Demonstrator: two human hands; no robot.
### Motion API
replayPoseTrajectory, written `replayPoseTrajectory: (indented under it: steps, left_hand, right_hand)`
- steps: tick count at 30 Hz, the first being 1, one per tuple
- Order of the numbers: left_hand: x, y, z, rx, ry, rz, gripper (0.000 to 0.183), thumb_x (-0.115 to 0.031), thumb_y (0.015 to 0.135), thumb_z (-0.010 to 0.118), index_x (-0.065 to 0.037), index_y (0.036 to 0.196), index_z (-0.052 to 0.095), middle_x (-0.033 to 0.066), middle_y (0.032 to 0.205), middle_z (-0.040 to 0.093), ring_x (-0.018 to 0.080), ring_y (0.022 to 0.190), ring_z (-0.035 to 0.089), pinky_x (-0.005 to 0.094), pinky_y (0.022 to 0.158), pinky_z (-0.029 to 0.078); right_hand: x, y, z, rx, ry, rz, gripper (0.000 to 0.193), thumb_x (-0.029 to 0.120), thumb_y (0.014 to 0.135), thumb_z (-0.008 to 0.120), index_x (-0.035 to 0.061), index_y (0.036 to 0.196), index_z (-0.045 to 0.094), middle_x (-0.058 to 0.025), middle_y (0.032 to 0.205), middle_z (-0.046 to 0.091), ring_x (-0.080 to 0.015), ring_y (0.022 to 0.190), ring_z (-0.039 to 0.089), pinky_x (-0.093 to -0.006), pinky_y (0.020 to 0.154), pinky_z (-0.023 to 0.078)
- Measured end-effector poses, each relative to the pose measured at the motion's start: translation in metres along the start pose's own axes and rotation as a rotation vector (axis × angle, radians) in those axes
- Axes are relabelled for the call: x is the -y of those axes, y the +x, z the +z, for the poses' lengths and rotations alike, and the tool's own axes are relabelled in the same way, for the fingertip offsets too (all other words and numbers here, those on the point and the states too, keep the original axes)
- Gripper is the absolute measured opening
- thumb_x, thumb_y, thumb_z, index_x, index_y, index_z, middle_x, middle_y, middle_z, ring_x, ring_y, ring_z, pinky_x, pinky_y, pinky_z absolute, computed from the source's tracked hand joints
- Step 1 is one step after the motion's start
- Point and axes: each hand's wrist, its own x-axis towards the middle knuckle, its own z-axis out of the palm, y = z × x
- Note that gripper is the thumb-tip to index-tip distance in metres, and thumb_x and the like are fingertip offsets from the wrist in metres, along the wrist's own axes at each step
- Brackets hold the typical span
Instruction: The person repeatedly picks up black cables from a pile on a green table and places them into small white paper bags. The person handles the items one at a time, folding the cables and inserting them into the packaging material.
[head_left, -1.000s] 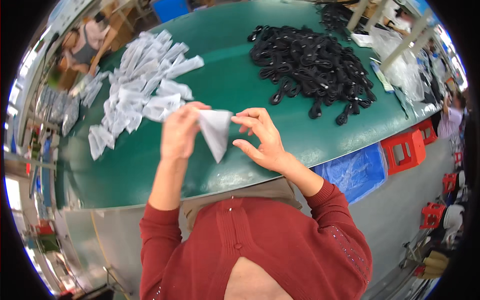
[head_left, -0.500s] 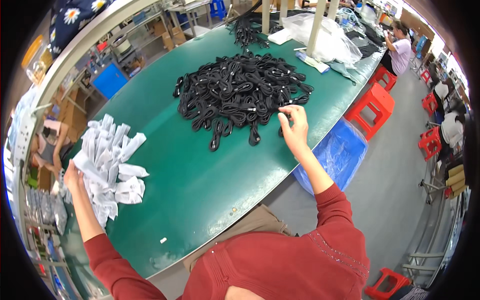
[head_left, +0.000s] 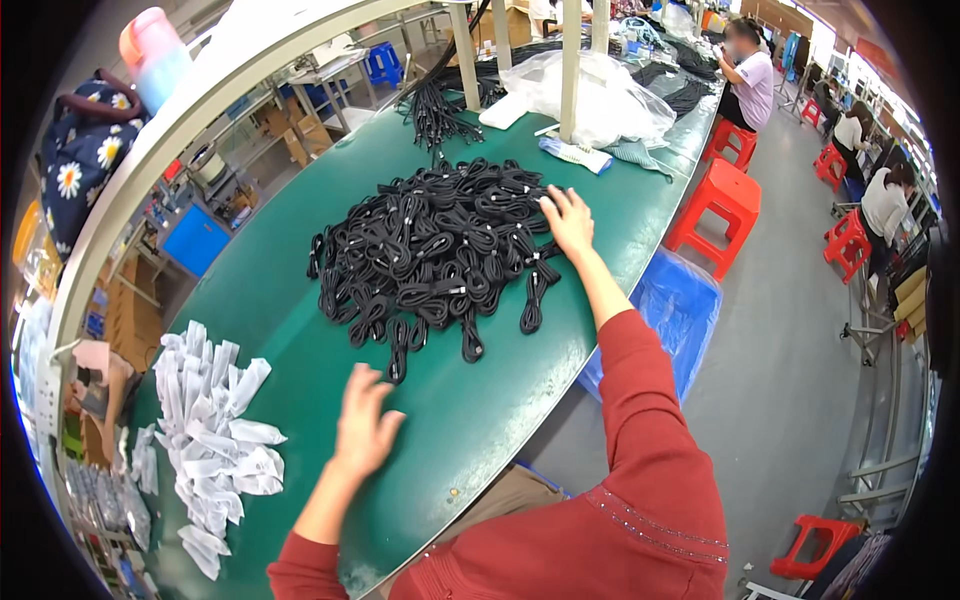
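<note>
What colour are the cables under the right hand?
Black, seen in the head view: the cables under the right hand.

The green surface [head_left: 300, 290] carries a heap of bundled black cables [head_left: 435, 245], a pile of small white bags [head_left: 215, 420], and clear plastic sheeting [head_left: 600, 95] farther off.

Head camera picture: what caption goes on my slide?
Right hand touches a pile of black cable bundles; left hand hovers open over green table.
</note>
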Motion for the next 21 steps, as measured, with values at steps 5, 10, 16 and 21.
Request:
replayPoseTrajectory:
  steps: [5, 10, 16, 21]
  left_hand:
    - [-0.045, 0.055, 0.059, 0.256, -0.145, 0.434, 0.065, -0.026, 0.077, 0.078, -0.002, 0.132, 0.053, 0.018, 0.146, 0.043, 0.0367, 0.141, 0.035, 0.0519, 0.116, 0.03]
    - [-0.043, 0.098, 0.091, 0.236, -0.18, 0.592, 0.065, -0.032, 0.08, 0.075, -0.004, 0.135, 0.053, 0.0163, 0.148, 0.043, 0.0341, 0.141, 0.037, 0.0529, 0.117, 0.026]
    - [-0.039, 0.124, 0.105, 0.037, -0.137, 0.534, 0.058, -0.032, 0.079, 0.076, -0.007, 0.129, 0.06, 0.0146, 0.142, 0.05, 0.033, 0.136, 0.045, 0.0565, 0.116, 0.023]
    - [-0.034, 0.125, 0.11, 0.019, -0.101, 0.522, 0.056, -0.034, 0.078, 0.077, -0.01, 0.126, 0.061, 0.014, 0.137, 0.053, 0.0332, 0.133, 0.048, 0.0559, 0.113, 0.026]
  right_hand:
    - [0.025, -0.013, 0.04, -0.045, -0.086, -0.083, 0.056, 0.059, 0.09, 0.052, 0.0254, 0.135, 0.059, -0.0163, 0.141, 0.051, -0.0342, 0.13, 0.043, -0.0491, 0.108, 0.031]
    - [0.054, -0.026, 0.064, -0.022, -0.076, -0.075, 0.06, 0.058, 0.091, 0.051, 0.023, 0.14, 0.054, -0.0175, 0.143, 0.048, -0.0345, 0.129, 0.042, -0.0511, 0.106, 0.031]
    - [0.087, -0.051, 0.076, 0.013, -0.091, -0.114, 0.064, 0.057, 0.09, 0.053, 0.0189, 0.142, 0.05, -0.0238, 0.144, 0.044, -0.0393, 0.126, 0.043, -0.0531, 0.102, 0.032]
    - [0.115, -0.077, 0.097, 0.026, -0.104, -0.202, 0.063, 0.05, 0.093, 0.052, 0.0137, 0.145, 0.045, -0.0235, 0.141, 0.047, -0.0376, 0.122, 0.045, -0.0513, 0.097, 0.034]
